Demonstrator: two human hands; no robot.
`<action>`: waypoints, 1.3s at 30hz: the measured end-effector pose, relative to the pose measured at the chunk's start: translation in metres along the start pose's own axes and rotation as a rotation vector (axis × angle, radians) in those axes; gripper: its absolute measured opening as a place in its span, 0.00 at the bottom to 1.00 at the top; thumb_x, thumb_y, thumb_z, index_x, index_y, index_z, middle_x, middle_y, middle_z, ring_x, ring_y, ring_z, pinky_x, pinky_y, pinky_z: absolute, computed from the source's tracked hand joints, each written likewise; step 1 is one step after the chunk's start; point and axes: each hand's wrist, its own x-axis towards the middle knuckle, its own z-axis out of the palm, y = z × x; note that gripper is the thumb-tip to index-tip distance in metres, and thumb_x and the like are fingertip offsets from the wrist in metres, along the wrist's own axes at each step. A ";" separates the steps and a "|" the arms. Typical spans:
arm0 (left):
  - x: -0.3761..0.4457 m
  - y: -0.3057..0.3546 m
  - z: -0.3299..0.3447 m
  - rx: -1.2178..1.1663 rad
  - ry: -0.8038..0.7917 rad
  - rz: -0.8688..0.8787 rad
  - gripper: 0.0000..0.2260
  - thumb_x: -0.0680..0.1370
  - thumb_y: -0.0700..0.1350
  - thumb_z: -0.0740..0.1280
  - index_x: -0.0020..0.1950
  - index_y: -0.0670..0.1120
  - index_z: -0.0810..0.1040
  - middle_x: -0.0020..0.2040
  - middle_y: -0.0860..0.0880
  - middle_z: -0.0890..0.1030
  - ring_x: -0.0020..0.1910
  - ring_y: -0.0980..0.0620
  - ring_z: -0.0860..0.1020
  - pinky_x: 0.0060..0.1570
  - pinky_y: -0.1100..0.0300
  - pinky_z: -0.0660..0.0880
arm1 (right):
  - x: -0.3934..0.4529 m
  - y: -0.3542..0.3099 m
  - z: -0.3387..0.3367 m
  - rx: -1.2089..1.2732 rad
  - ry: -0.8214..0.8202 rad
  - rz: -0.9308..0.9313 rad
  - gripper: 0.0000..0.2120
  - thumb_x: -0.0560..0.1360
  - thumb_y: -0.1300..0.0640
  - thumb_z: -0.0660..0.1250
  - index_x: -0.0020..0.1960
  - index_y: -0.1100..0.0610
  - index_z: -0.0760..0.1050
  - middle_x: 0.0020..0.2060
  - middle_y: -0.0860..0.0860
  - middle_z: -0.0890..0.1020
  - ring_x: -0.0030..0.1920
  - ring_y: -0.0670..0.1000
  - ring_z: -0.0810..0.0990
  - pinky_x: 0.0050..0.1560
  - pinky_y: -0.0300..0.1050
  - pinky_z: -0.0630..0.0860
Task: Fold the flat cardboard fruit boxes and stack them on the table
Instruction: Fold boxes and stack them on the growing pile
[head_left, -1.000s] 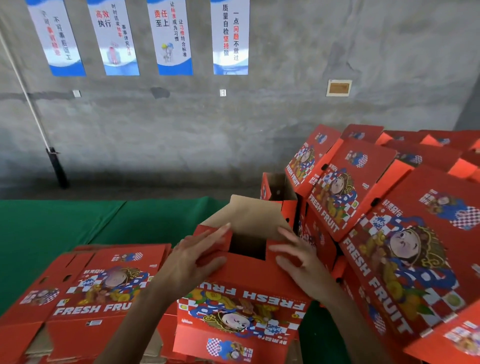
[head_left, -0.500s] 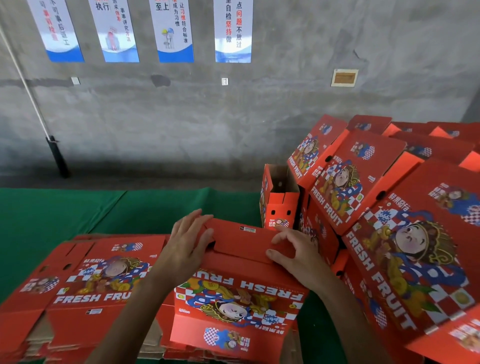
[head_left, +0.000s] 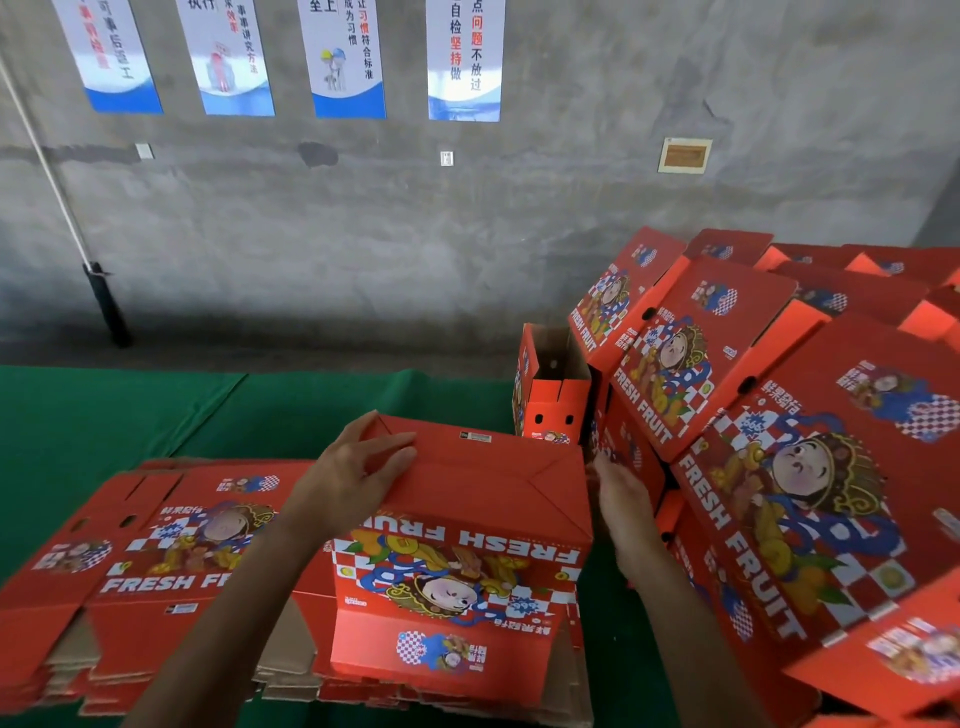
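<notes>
- nearest the camera, a pile of flat cardboard blanks (head_left: 156, 566) lies on the green table (head_left: 104, 415), printed faces up, waiting to be folded; the box in hand (head_left: 457, 545) stands on top of this pile, its "fresh fruit" print upside down to the viewer.
- the left hand (head_left: 353, 473) rests on the box's upper left corner, fingers straight and spread flat on the closed flap, pressing it down.
- the right hand (head_left: 621, 493) lies against the box's right side wall, fingers fairly straight; whether the thumb hooks an edge cannot be told.
- what has changed: a second ago the top end stood open, a brown flap upright and both hands working at the opening; half a second ago the red flap was coming down under both hands; now the top is shut flat, diagonal creases showing, and the right hand has left the top for the side.
- judged from this, one end of the box is closed, and the box looks about ready to be turned or carried to the stack.
- just to the right and beyond, finished boxes (head_left: 779, 441) lean in a crowded stack, and an open-topped box (head_left: 556, 395) stands behind the one in hand.
- farthest off, four posters (head_left: 343, 57) hang on the grey concrete wall (head_left: 571, 208).
</notes>
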 end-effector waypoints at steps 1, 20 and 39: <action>0.002 -0.001 -0.002 0.000 0.000 -0.009 0.26 0.77 0.69 0.57 0.72 0.61 0.76 0.82 0.50 0.58 0.77 0.44 0.66 0.68 0.48 0.73 | 0.001 0.009 -0.003 -0.074 -0.069 0.068 0.15 0.84 0.43 0.60 0.56 0.52 0.79 0.47 0.53 0.87 0.45 0.53 0.87 0.42 0.47 0.79; -0.011 -0.035 -0.038 -0.319 0.055 -0.016 0.13 0.77 0.59 0.69 0.61 0.68 0.82 0.77 0.60 0.67 0.74 0.55 0.66 0.59 0.66 0.68 | -0.014 0.024 -0.016 -0.034 -0.657 0.401 0.14 0.83 0.54 0.64 0.68 0.51 0.77 0.49 0.61 0.86 0.30 0.45 0.74 0.27 0.34 0.70; 0.064 -0.011 0.009 -0.983 -0.098 -0.321 0.48 0.63 0.80 0.68 0.78 0.58 0.68 0.76 0.45 0.73 0.73 0.40 0.73 0.68 0.33 0.71 | 0.017 -0.020 0.113 -0.930 -0.359 -0.699 0.26 0.83 0.44 0.61 0.77 0.28 0.57 0.77 0.50 0.63 0.72 0.49 0.71 0.71 0.40 0.66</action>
